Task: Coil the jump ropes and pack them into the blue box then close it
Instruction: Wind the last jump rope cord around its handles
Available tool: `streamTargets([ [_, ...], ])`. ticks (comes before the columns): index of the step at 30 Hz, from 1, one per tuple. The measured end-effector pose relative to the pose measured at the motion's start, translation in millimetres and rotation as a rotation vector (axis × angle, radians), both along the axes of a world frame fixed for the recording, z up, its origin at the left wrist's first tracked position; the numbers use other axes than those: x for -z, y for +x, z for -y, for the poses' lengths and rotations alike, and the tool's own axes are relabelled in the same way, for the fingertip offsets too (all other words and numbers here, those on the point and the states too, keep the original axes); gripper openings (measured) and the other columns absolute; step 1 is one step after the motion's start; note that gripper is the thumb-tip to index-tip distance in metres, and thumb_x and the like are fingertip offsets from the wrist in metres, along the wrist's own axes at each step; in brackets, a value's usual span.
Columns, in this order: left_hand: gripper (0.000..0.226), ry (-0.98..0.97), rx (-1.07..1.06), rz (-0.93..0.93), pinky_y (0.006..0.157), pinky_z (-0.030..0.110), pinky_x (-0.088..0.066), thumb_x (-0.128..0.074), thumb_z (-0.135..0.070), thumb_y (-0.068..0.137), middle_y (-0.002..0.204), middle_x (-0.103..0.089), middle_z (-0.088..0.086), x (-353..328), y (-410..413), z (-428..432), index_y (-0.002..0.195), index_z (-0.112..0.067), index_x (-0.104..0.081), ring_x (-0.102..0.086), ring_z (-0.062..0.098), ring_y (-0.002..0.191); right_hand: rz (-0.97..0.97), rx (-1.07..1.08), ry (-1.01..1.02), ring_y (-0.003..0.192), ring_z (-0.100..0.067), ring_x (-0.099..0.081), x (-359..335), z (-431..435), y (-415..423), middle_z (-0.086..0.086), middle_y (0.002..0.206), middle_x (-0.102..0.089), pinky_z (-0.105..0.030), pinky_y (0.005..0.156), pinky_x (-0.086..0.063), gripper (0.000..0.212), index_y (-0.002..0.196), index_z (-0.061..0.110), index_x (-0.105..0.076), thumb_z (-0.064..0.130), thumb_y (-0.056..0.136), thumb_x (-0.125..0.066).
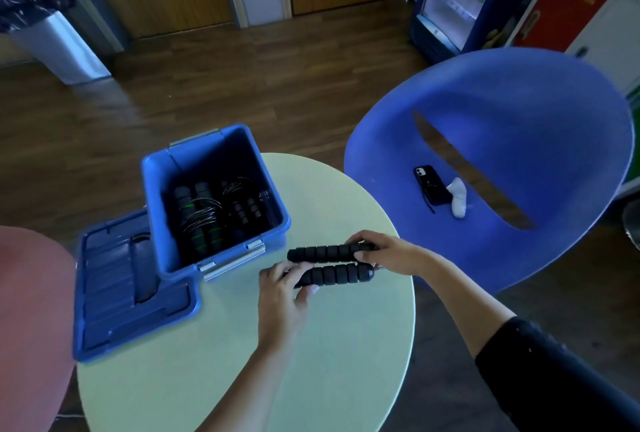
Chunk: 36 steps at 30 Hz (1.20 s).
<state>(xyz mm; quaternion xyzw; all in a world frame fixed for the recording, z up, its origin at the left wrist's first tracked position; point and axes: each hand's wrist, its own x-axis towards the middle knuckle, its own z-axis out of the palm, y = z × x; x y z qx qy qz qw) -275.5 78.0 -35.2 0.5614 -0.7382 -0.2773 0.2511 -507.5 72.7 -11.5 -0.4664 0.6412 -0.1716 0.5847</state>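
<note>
1. The two black foam jump rope handles (332,275) lie side by side, running left to right, low over the round pale surface (242,379). I cannot tell whether they rest on it.
2. The handles sit just to the right of the blue box (156,210), close to its near corner, and span the gap between the two hands.
3. The left hand (282,293) has its fingers and thumb curled round the left end of the nearer handle. The farther handle's left end pokes out free past it.
4. The right hand (388,251) is closed over the right ends of both handles, knuckles up. The cord cannot be made out there.
5. The blue box stands open on the surface. Inside lie a coiled green-banded rope (199,220) on the left and a coiled all-black rope (247,212) on the right.
6. The lid (131,307) lies flat beside the box on its left, touching it and overhanging the surface's edge.
7. A phone (429,189) lies on the blue chair (519,113) to the right.
</note>
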Motion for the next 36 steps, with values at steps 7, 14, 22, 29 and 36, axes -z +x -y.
streamTargets([
  [7, 0.038, -0.073, 0.143, -0.064, 0.084, 0.002, -0.031, -0.080, -0.010, 0.074, 0.105, -0.056, -0.014, -44, 27, -17, 0.110, -0.021, -0.072, -0.040, 0.007, 0.095, 0.229, 0.067, -0.027, 0.074, -0.017, -0.063, -63, -40, 26, -0.002, 0.099, -0.062, -0.029, 0.072, -0.053, 0.036, 0.124, 0.021, -0.054, -0.001, 0.098, -0.043],
  [14, 0.038, -0.246, 0.242, -0.149, 0.092, 0.003, -0.028, -0.069, -0.024, 0.076, 0.104, -0.050, -0.020, -102, 67, -4, 0.111, -0.035, -0.058, -0.045, 0.005, 0.096, 0.283, 0.189, -0.228, 0.063, -0.023, -0.064, -124, -62, 72, -0.006, 0.091, -0.062, -0.027, 0.057, -0.051, 0.033, 0.125, 0.018, -0.055, 0.004, 0.095, -0.052],
  [22, 0.042, -0.331, 0.240, -0.213, 0.094, 0.004, -0.029, -0.077, -0.018, 0.074, 0.104, -0.051, -0.008, -153, 119, 18, 0.109, -0.035, -0.062, -0.046, 0.003, 0.102, 0.272, 0.214, -0.438, 0.064, -0.030, -0.063, -172, -53, 130, -0.016, 0.088, -0.065, -0.032, 0.058, -0.051, 0.039, 0.118, 0.018, -0.061, 0.007, 0.082, -0.074],
  [29, 0.058, -0.426, 0.240, -0.282, 0.097, 0.000, -0.026, -0.079, -0.024, 0.074, 0.122, -0.033, -0.010, -190, 166, 36, 0.126, -0.022, -0.053, -0.038, -0.010, 0.116, 0.355, 0.229, -0.471, 0.060, -0.029, -0.062, -205, -33, 172, -0.015, 0.089, -0.066, -0.030, 0.056, -0.052, 0.042, 0.118, 0.012, -0.062, 0.013, 0.078, -0.074],
  [36, 0.082, -0.841, 0.351, 0.208, 0.100, 0.050, -0.035, -0.041, -0.085, 0.074, 0.118, -0.063, -0.004, -224, 194, 60, 0.123, -0.022, -0.061, -0.053, 0.020, 0.117, 0.357, 0.127, -0.360, 0.058, -0.022, -0.064, -248, -15, 208, -0.014, 0.093, -0.066, -0.023, 0.050, -0.051, 0.036, 0.120, 0.007, -0.061, 0.007, 0.084, -0.069],
])
